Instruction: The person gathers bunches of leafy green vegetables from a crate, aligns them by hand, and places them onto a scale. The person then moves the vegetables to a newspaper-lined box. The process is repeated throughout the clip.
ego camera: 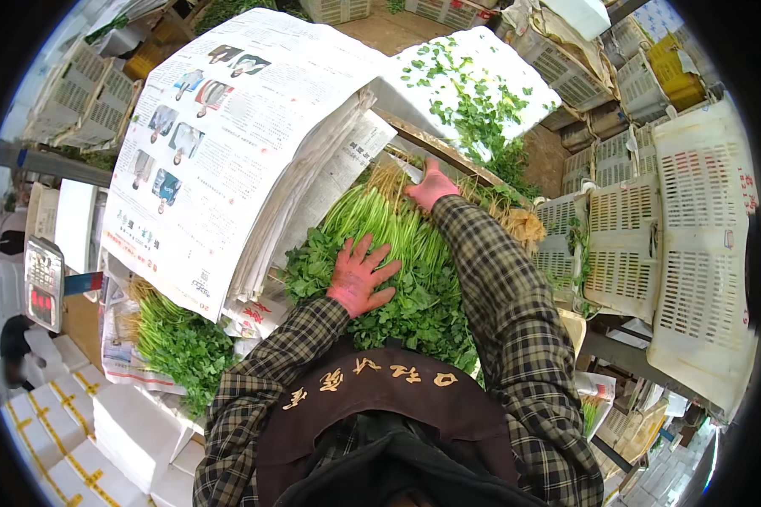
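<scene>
A broad heap of leafy green herbs [412,253], with pale stems and brown roots, lies before me on newspaper. My left hand [360,275], in a pink glove, rests on the leaves with its fingers spread. My right hand [434,186], gloved alike, is at the root end; its thumb points up and the other fingers are partly hidden, so its hold cannot be told. A thick stack of newspapers [228,139] lies to the left of the heap. Below the stack's near corner, another bunch of herbs [187,348] sits on newspaper.
A white foam board [513,82] with loose leaves lies beyond a wooden edge [444,142]. Plastic crates [704,253] line the right side. A scale with a lit display [43,285] stands at the left, above taped white foam boxes [63,443]. A person [19,352] is at the far left.
</scene>
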`<action>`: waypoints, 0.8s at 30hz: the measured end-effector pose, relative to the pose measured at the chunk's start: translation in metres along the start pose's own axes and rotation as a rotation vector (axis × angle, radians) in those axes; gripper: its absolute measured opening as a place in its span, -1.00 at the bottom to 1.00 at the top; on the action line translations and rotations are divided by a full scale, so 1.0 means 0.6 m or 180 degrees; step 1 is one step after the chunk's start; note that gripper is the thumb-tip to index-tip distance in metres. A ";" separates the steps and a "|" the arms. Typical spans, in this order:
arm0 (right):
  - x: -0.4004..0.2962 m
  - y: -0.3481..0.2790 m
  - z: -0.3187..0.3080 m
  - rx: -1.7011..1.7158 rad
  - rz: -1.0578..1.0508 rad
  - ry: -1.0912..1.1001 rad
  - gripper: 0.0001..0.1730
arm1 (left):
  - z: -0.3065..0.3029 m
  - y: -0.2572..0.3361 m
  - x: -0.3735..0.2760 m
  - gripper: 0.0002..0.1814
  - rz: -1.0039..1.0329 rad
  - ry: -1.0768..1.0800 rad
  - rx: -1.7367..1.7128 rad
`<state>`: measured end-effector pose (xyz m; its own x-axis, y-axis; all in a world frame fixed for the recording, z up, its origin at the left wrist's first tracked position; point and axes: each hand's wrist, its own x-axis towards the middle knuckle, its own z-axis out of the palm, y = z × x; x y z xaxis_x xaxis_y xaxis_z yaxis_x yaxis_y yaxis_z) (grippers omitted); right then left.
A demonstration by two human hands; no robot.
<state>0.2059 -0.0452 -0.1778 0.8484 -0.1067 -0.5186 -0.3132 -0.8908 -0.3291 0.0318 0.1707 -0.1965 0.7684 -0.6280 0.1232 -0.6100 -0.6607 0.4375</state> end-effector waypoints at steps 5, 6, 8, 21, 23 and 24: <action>0.044 0.061 -0.114 0.3397 0.0243 0.1267 -0.29 | 0.011 -0.011 -0.009 -0.42 0.0068 0.0177 -0.0063; 0.042 0.072 -0.124 0.3034 0.0247 0.1378 -0.26 | 0.009 -0.008 -0.008 -0.41 0.0043 0.0118 -0.0020; 0.039 0.086 -0.142 0.2304 0.0247 0.1582 -0.21 | 0.010 -0.007 -0.004 -0.40 0.0080 0.0150 -0.0032; 0.036 0.064 -0.161 0.0508 0.0148 0.1306 -0.31 | 0.013 -0.010 -0.004 -0.42 0.0096 0.0230 -0.0200; 0.035 0.079 -0.134 -0.0003 -0.0333 0.1298 -0.23 | 0.014 -0.012 -0.007 -0.42 0.0077 0.0209 -0.0196; 0.007 0.039 -0.111 -0.0312 -0.0394 0.0605 -0.29 | 0.013 -0.014 -0.010 -0.42 0.0034 0.0206 -0.0174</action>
<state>0.2309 -0.0958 -0.1350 0.9457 -0.0671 -0.3182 -0.1669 -0.9399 -0.2979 0.0309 0.1767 -0.2077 0.7740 -0.6056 0.1847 -0.6080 -0.6296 0.4836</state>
